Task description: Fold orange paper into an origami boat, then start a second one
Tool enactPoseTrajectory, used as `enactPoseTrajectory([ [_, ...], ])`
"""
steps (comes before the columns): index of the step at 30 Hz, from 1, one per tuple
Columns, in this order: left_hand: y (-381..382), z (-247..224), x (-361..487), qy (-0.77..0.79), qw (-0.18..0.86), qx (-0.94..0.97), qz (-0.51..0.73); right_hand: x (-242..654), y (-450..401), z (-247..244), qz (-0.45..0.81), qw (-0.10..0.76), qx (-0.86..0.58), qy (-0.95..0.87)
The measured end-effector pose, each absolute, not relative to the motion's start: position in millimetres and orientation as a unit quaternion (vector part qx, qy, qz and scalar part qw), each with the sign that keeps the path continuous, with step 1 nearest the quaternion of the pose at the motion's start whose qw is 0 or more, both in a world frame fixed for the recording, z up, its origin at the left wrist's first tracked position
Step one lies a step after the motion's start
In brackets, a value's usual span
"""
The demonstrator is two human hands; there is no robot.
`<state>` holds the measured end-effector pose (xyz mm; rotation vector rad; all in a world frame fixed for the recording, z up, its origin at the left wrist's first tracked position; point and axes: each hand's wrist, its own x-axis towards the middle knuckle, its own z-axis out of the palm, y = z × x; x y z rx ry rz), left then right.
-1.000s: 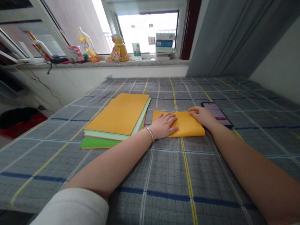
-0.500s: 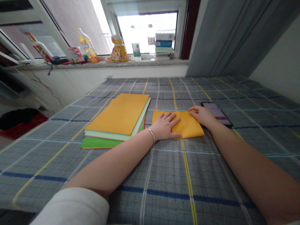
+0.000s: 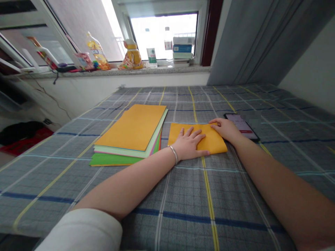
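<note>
My left hand (image 3: 188, 143) lies flat with its fingers spread on a folded orange paper (image 3: 213, 141), covering the sheet's lower left part. A silver bangle (image 3: 173, 154) circles that wrist. My right hand (image 3: 225, 129) rests on the paper's upper right corner, close to a smartphone (image 3: 242, 126) with a lit screen. To the left of my left hand is a stack of coloured paper (image 3: 130, 128), with orange on top and pale green, pink and green sheets showing beneath.
Everything lies on a grey plaid cloth (image 3: 167, 195) with yellow and blue stripes. Beyond its far edge, a windowsill (image 3: 112, 72) holds bottles, a yellow jar and stacked boxes. A grey curtain (image 3: 251, 38) hangs at the right.
My left hand has slid right across the folded orange paper, and the bangle has moved with it. The paper has shifted slightly left. My right hand has barely moved.
</note>
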<state>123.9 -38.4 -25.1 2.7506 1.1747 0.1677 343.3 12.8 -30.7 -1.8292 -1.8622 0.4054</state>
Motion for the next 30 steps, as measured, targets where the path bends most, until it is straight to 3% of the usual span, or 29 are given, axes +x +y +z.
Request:
enactPoseTrajectory([
  [8, -39.6, -24.9, 127.0, 0.407, 0.080, 0.909, 0.044, 346.4, 11.7, -27.5, 0.150, 0.252, -0.669, -0.683],
  [13, -39.5, -25.3, 127.6, 0.408, 0.081, 0.909, 0.039, 335.9, -6.5, 0.2, 0.014, 0.217, -0.582, -0.784],
  [15, -38.9, -26.0, 128.0, 0.407, 0.080, 0.909, 0.042, 324.1, -19.4, 13.1, 0.056, 0.143, -0.535, -0.831],
  [19, -36.5, -27.8, 127.5, 0.405, 0.076, 0.911, 0.036, 302.1, -40.0, 24.4, 0.258, -0.037, -0.458, -0.850],
  [30, -25.4, -14.0, 106.3, 0.381, 0.121, 0.917, -0.004, 304.5, -40.1, 13.1, 0.272, -0.059, -0.480, -0.832],
])
